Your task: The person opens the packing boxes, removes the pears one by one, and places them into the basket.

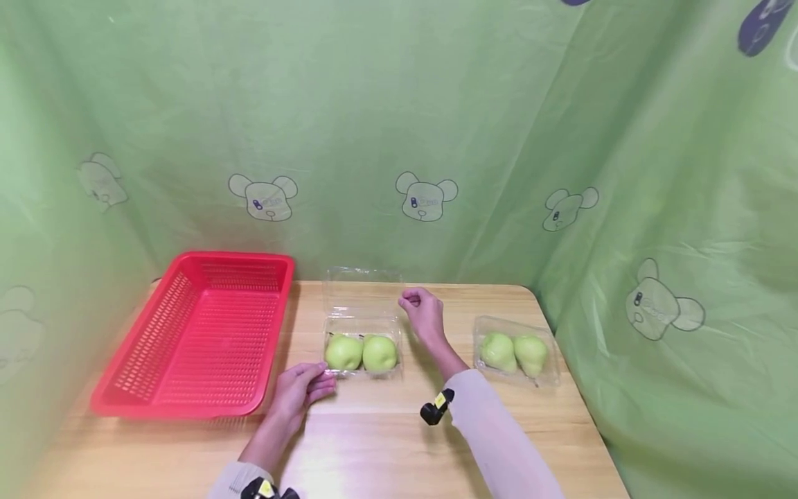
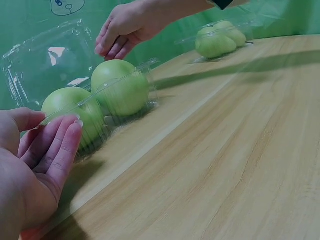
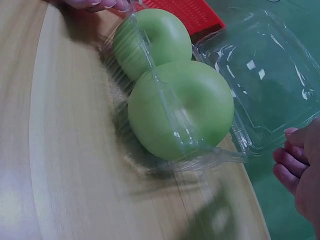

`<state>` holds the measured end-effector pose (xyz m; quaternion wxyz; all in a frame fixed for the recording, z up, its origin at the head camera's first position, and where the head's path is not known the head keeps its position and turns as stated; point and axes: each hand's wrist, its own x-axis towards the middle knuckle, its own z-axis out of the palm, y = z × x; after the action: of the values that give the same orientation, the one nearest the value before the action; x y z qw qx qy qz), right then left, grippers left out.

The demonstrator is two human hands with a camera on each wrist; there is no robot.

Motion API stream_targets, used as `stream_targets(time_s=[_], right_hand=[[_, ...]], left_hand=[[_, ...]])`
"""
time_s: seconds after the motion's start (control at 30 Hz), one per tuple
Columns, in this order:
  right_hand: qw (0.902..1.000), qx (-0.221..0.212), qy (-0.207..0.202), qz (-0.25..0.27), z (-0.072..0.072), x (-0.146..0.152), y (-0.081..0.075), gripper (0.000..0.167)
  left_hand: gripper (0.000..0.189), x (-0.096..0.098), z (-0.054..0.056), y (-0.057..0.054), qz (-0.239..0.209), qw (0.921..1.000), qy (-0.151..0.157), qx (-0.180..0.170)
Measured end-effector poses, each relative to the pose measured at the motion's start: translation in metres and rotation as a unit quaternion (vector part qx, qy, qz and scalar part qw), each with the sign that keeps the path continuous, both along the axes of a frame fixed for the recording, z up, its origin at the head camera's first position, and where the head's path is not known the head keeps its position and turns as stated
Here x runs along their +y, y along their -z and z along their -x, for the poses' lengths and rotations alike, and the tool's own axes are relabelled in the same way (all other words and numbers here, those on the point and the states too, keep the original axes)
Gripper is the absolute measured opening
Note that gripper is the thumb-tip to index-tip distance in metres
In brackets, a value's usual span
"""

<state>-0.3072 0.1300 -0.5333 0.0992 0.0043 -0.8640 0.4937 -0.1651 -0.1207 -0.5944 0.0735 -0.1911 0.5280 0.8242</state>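
Note:
A clear plastic clamshell box (image 1: 364, 375) lies with its lid (image 1: 364, 285) raised at the back. Two round green fruits, the left one (image 1: 344, 353) and the right one (image 1: 379, 353), sit side by side inside it. My left hand (image 1: 302, 389) pinches the box's near left corner; in the left wrist view its thumb and fingertips (image 2: 75, 125) meet at the rim. At the lid's right edge is my right hand (image 1: 425, 315), its thumb and curled fingers pinching the edge in the right wrist view.
To the left stands a red plastic basket (image 1: 283, 312) with slotted walls. Right of my right hand lies another clear box (image 1: 548, 374), with two green pears (image 1: 530, 353) in it. A green curtain (image 1: 349, 138) hangs behind the wooden table (image 1: 374, 443).

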Motion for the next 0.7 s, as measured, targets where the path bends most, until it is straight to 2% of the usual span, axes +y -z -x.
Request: stream_targets(time_s=[0.13, 0.47, 0.7], right_hand=[[0.9999, 0.009, 0.007, -0.002, 0.003, -0.002, 0.005, 0.021], [0.9985, 0.018, 0.019, -0.049, 0.01, -0.006, 0.016, 0.025], [0.9972, 0.024, 0.022, -0.068, 0.015, -0.006, 0.024, 0.028]], left_hand=[[0.021, 0.0, 0.0, -0.001, 0.004, 1.0, -0.001, 0.001], [0.024, 0.002, -0.004, -0.002, 0.013, 0.9999, 0.003, -0.008], [0.021, 0.004, -0.004, -0.001, 0.011, 0.9999, -0.007, -0.007]])
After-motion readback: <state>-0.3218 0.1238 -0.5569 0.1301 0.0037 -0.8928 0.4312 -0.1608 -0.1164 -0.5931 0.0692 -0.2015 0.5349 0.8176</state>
